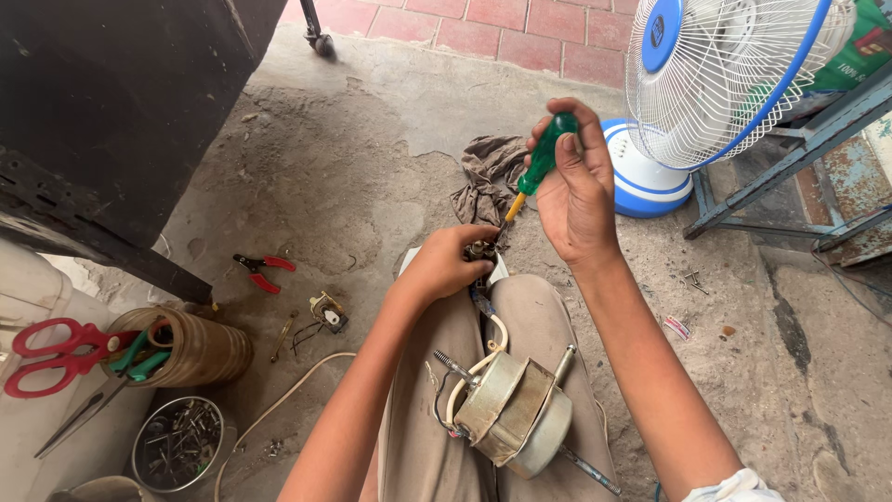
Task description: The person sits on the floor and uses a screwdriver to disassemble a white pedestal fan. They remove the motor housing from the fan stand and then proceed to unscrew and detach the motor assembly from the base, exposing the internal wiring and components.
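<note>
Motor (514,412) on lap, left grip (444,263) around small part (479,249), right grip (576,191) around green screwdriver (542,160), fan (720,79) beyond.

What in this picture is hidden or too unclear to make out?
All in the head view:
- The small part under the left hand: fingers cover most of it.
- The screwdriver tip: it disappears behind the left hand's fingers.
- The fan motor wiring: where the cords end is hidden by the legs.
- The tin of screws: contents too small to sort.
- The white fan: cut off by the top edge.
</note>
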